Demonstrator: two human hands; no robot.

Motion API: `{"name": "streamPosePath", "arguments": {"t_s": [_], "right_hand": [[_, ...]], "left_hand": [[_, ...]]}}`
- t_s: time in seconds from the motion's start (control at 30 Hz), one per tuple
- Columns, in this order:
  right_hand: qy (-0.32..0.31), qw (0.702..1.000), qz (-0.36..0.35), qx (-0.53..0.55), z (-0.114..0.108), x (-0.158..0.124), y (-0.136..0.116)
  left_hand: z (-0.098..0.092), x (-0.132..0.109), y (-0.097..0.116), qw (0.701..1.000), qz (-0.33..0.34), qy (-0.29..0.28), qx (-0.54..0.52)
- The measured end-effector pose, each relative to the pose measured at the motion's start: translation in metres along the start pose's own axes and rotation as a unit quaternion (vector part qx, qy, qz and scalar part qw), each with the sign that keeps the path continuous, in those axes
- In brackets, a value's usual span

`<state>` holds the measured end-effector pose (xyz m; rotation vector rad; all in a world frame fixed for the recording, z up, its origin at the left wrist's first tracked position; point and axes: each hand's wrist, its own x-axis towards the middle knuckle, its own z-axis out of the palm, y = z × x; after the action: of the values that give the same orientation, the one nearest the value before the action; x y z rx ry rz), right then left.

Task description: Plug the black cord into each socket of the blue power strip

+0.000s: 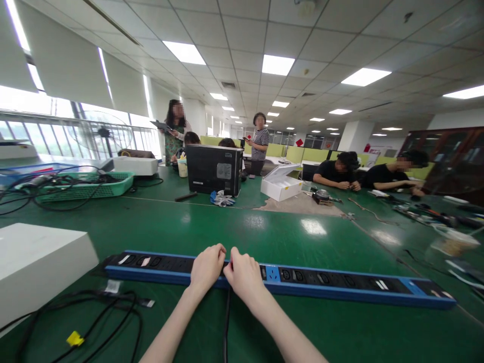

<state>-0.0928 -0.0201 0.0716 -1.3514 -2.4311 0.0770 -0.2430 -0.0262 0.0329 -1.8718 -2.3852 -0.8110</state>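
A long blue and black power strip [328,290] lies across the green table in front of me, its sockets facing up. My left hand [207,267] rests over its middle with the fingers curled in. Close beside it, my right hand [244,272] is also closed, its thumb side toward the left hand. The fingertips of both are turned away, so what they hold, if anything, is hidden. From below the hands a black cable [226,325] runs toward me over the table.
To the left are a white box [41,267], loose black cables [113,307] and a green basket [94,187]. Ahead stand a black computer case [206,170], blue-grey gloves [222,198] and an open white box [282,187]. Several people are around the far side; tools and parts lie at right.
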Motion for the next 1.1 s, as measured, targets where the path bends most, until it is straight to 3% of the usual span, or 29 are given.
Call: {"name": "streamPosePath", "arguments": {"t_s": [0.37, 0.57, 0.7, 0.8, 0.9, 1.1], "right_hand": [[-0.003, 0.998, -0.014, 0.061, 0.008, 0.011, 0.013], [-0.16, 0.962, 0.014, 0.221, 0.008, 0.037, 0.024], [-0.191, 0.949, -0.052, 0.244, -0.014, 0.038, 0.038], [-0.217, 0.944, -0.153, 0.195, -0.041, 0.029, 0.052], [-0.177, 0.958, -0.21, 0.076, -0.055, 0.016, 0.051], [-0.061, 0.96, -0.238, -0.138, -0.03, -0.008, 0.016]], "left_hand": [[0.001, -0.001, -0.002, 1.0, -0.002, 0.0, 0.0], [0.001, 0.0, -0.002, 1.0, -0.013, -0.002, 0.002], [0.002, 0.001, -0.003, 1.0, -0.014, -0.002, 0.002], [0.002, 0.002, -0.003, 1.0, -0.013, -0.001, 0.001], [0.003, 0.002, -0.004, 1.0, -0.01, 0.002, -0.001], [0.004, 0.003, -0.003, 1.0, -0.012, -0.002, -0.005]]}}
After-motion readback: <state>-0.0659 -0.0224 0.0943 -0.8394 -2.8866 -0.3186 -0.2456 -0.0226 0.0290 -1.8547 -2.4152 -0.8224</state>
